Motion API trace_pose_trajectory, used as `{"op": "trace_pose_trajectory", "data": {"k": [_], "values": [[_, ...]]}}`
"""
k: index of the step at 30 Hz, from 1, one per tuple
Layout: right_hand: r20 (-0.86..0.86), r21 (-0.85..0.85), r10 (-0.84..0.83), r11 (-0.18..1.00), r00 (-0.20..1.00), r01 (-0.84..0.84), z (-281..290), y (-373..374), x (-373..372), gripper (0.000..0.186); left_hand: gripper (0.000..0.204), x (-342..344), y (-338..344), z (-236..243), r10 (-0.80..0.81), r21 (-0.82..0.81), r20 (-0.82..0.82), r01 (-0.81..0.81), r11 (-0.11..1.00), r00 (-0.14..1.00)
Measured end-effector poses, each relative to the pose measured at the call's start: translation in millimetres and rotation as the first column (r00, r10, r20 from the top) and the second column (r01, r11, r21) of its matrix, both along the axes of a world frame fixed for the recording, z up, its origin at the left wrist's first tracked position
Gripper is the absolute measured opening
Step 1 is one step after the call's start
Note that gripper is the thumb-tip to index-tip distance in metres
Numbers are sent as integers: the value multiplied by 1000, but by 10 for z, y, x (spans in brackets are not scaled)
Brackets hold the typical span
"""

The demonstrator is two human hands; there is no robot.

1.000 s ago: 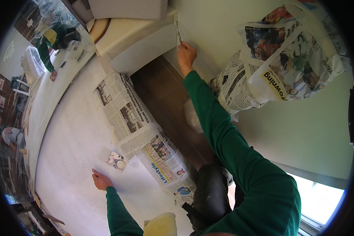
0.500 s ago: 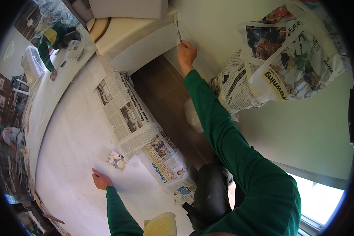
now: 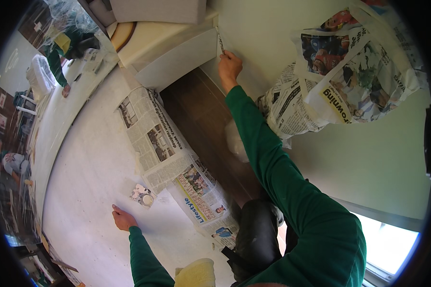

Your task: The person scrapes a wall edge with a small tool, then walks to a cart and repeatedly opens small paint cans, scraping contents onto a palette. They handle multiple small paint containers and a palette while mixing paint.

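My right hand (image 3: pixel 229 68) grips a thin brush (image 3: pixel 221 44), its tip raised to the corner where the cream ledge (image 3: pixel 160 33) meets the pale wall (image 3: pixel 254 26). My left hand (image 3: pixel 124 219) rests with curled fingers on the white surface (image 3: pixel 88 158); whatever is under them is hidden. A small cup on a scrap of paper (image 3: pixel 146 198) lies to its upper right. Taped newspaper (image 3: pixel 158 138) covers the edge of the white surface. At my right, a bulky form (image 3: pixel 345 76) is wrapped in newspaper.
A dark wooden floor (image 3: pixel 196 110) shows in the gap beside the papered edge. At the left, a glossy panel (image 3: pixel 28 71) reflects a person in green sleeves and plastic sheeting. A grey block (image 3: pixel 155 9) sits on the ledge. A bright window (image 3: pixel 380 239) is at lower right.
My right hand and the brush have shifted slightly to the right and a little down at the corner. My left hand stays in place.
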State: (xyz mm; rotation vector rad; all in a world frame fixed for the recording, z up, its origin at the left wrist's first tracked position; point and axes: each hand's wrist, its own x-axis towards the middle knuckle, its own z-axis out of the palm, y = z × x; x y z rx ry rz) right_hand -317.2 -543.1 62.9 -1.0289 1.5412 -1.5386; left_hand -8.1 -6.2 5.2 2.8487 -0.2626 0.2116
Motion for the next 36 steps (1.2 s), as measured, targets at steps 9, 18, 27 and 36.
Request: {"op": "trace_pose_trajectory", "data": {"k": [9, 18, 27, 36], "values": [[46, -55, 23, 998, 999, -20, 127, -7, -3, 21, 60, -2, 2, -1, -12, -4, 8, 12, 1000, 1000], [35, -84, -25, 996, 999, 28, 38, -49, -17, 24, 60, -2, -12, 11, 1, 8, 13, -1, 1000, 1000], [-9, -99, -25, 995, 1000, 24, 103, -82, 18, 22, 60, 9, 8, -27, -16, -17, 30, 16, 1000, 999], [-34, -108, -30, 994, 999, 26, 30, -75, 12, 22, 60, -25, -6, 17, -28, -56, 5, 29, 998, 1000]]}}
